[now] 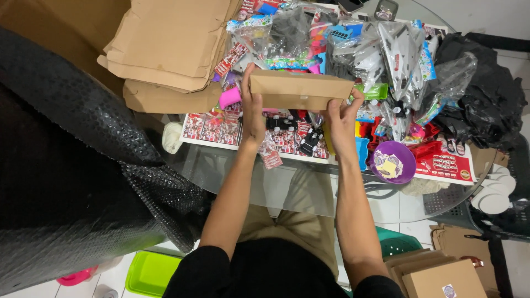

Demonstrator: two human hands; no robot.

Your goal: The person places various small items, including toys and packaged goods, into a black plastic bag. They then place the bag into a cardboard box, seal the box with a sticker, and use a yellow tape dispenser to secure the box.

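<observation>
Two bare hands were up over the glass worktop [309, 190], and between them sat a small brown cardboard box [301, 90], held level above the clutter. The left hand [253, 113] clamped the box's left end, fingers [247, 74] curled up around its edge; the right hand [342, 118] gripped the right end, thumb riding on the near corner. Both sets of fingers were closed on the box, no slack in either.

Under the box, the worktop was crowded: printed red-and-white card sheets [212, 128] lay flat along the near edge, with small toy cars [280, 123] on them. A purple bowl [392, 161] stood just right of the right hand. Behind the box, bagged toys in clear plastic [395, 52] were heaped up, and a crumpled black plastic bag [488, 94] lay at the far right. Flattened brown cardboard [165, 49] was stacked at the far left. A big roll of black bubble wrap [72, 165] filled the left side. Near the floor, a lime-green tray [150, 271] showed, and more brown boxes [441, 276] sat at the lower right.
</observation>
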